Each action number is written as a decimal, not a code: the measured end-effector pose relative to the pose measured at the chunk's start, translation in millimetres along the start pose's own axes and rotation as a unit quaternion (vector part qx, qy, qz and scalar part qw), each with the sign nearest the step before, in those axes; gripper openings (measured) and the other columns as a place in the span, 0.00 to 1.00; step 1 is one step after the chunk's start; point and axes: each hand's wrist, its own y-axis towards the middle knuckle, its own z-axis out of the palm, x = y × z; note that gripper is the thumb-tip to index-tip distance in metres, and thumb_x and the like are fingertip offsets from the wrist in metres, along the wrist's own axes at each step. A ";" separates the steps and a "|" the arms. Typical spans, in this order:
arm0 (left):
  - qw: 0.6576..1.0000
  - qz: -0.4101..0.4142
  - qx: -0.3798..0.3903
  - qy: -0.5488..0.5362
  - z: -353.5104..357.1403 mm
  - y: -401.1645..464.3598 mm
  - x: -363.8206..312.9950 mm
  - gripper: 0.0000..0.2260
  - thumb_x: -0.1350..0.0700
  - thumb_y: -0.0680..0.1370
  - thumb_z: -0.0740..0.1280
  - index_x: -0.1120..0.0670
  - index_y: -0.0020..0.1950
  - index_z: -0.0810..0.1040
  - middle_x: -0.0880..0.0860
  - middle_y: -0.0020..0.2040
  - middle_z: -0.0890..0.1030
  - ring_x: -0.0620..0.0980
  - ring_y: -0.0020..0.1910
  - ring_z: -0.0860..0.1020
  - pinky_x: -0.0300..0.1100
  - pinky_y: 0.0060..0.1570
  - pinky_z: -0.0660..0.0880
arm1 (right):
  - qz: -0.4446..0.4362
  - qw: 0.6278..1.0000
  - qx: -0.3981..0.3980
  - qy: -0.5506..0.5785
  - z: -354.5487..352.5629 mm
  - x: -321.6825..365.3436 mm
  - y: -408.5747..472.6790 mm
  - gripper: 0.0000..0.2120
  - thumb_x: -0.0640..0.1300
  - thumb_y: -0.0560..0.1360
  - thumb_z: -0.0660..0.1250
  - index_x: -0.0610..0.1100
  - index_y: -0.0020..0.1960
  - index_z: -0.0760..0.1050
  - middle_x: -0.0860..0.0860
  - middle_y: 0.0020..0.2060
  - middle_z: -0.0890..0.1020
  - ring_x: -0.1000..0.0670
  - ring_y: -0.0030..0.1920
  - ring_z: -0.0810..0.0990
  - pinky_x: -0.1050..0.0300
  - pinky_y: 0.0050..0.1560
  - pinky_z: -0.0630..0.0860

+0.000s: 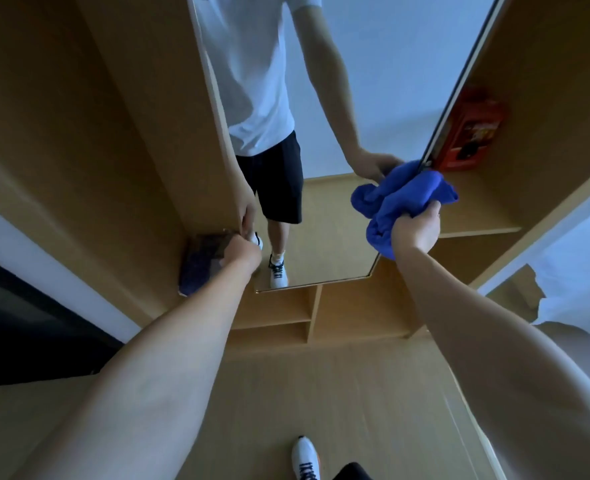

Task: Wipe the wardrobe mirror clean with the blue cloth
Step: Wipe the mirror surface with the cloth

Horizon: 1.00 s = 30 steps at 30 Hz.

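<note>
right hand (416,230) bunching blue cloth (400,199) against mirror (338,220) right edge. left hand (243,249) curled round mirror's left edge, near bottom corner.

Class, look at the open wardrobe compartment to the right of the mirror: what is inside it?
A red box stands on the shelf inside. The mirror edge and the blue cloth gripped by the right hand hide its left side.
</note>
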 end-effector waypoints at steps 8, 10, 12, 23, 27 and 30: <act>0.998 0.063 -0.011 0.019 -29.2 -20.2 -35.6 0.18 0.63 0.81 0.58 0.60 0.71 0.68 0.61 0.65 0.75 0.62 0.59 0.76 0.48 0.47 0.73 | 0.007 0.999 0.030 0.009 -20.0 52.6 -1.1 0.24 0.35 0.74 0.63 0.44 0.69 0.63 0.45 0.67 0.71 0.40 0.66 0.72 0.47 0.64 0.69; 0.997 0.066 -0.027 0.027 -33.4 -22.9 -44.9 0.18 0.62 0.81 0.58 0.60 0.71 0.68 0.61 0.66 0.74 0.62 0.60 0.76 0.46 0.46 0.71 | 0.055 0.995 0.085 -0.022 -16.5 46.7 1.1 0.28 0.37 0.74 0.66 0.43 0.71 0.61 0.44 0.69 0.69 0.39 0.67 0.71 0.47 0.64 0.69; 0.998 0.055 -0.026 0.029 -36.2 -25.6 -51.7 0.19 0.63 0.81 0.58 0.61 0.73 0.66 0.61 0.67 0.73 0.62 0.61 0.76 0.46 0.48 0.73 | 0.082 0.990 0.110 -0.035 -14.5 45.8 6.5 0.28 0.38 0.75 0.67 0.43 0.72 0.60 0.44 0.70 0.68 0.39 0.68 0.71 0.47 0.65 0.69; 0.997 0.051 -0.052 0.006 -59.4 -60.4 -84.8 0.22 0.60 0.81 0.58 0.61 0.76 0.64 0.61 0.67 0.74 0.61 0.60 0.77 0.50 0.57 0.77 | -0.042 0.997 0.054 -0.044 -49.7 104.2 24.3 0.25 0.36 0.72 0.64 0.43 0.68 0.65 0.43 0.65 0.74 0.38 0.66 0.70 0.41 0.65 0.70; 0.991 0.091 -0.102 0.015 -79.0 -76.5 -107.7 0.22 0.62 0.81 0.58 0.59 0.76 0.64 0.60 0.70 0.72 0.60 0.62 0.76 0.49 0.55 0.78 | -0.102 0.994 0.023 -0.025 -69.8 139.5 28.7 0.26 0.35 0.72 0.63 0.41 0.69 0.64 0.41 0.67 0.71 0.38 0.67 0.67 0.45 0.66 0.66; 0.981 0.125 -0.146 -0.009 -97.7 -88.7 -131.9 0.22 0.61 0.80 0.59 0.58 0.75 0.64 0.59 0.70 0.72 0.59 0.61 0.77 0.47 0.49 0.78 | -0.138 0.990 -0.001 0.024 -85.3 176.4 33.4 0.24 0.36 0.73 0.62 0.42 0.69 0.65 0.42 0.67 0.72 0.39 0.65 0.68 0.46 0.64 0.66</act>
